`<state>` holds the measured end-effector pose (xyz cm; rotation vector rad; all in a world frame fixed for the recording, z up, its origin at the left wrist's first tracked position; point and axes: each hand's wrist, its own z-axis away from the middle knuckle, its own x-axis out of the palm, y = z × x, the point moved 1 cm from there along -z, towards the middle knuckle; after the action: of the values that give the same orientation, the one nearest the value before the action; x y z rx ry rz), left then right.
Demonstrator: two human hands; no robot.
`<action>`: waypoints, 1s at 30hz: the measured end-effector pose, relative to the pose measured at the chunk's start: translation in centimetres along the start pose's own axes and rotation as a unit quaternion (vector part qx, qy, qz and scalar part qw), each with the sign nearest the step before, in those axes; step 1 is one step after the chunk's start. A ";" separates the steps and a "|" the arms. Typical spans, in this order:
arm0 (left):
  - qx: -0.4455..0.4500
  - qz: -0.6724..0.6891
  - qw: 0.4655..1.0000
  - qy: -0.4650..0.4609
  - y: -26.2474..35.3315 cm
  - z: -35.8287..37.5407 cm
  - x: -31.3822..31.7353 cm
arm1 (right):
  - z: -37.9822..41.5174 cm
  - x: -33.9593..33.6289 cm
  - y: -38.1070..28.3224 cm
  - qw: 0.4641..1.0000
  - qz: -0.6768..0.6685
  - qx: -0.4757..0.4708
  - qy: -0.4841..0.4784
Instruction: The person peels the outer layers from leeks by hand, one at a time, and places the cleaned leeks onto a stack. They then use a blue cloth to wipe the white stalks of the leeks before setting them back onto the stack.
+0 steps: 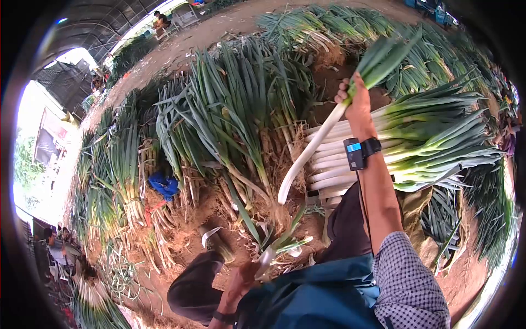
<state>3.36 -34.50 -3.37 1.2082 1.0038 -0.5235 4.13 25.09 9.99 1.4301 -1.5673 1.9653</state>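
Note:
My right hand [357, 104] is closed round a long green onion [309, 153], gripping it where the white stem turns to green leaf. Its clean white end slants down to the left and its leaves point up to the right. Under that forearm lies a stacked pile of cleaned green onions [422, 137], white ends to the left. Low in the view, my left hand [244, 274] is closed on stripped outer leaves [268, 256], its fingers partly hidden.
Uncleaned green onions [235, 109] with brown roots stand bunched in front of me. A blue cloth bundle [164, 186] sits among others on the left. More bundles [329, 24] lie at the back. A woven sack [419, 214] is at the right, and another person [160, 22] sits far off.

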 end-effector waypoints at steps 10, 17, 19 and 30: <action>-0.088 0.019 0.955 0.282 5.4 -14.8 -6.8 | 6.2 7.0 5.1 0.997 0.029 0.043 0.061; -0.147 0.631 0.762 -0.009 2.5 -12.7 -5.6 | 8.3 7.8 3.1 0.954 -0.133 0.151 -0.223; -0.154 0.635 0.750 -0.100 2.8 -12.5 -6.2 | 8.1 7.7 2.7 0.947 -0.138 0.150 -0.248; 0.001 0.032 0.939 0.342 6.9 -19.7 -10.8 | 10.5 8.4 7.1 0.979 -0.005 0.100 -0.179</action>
<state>-3.43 -15.71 8.93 1.4548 1.5388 -0.0337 0.62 10.41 11.80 1.9610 -1.5249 1.9899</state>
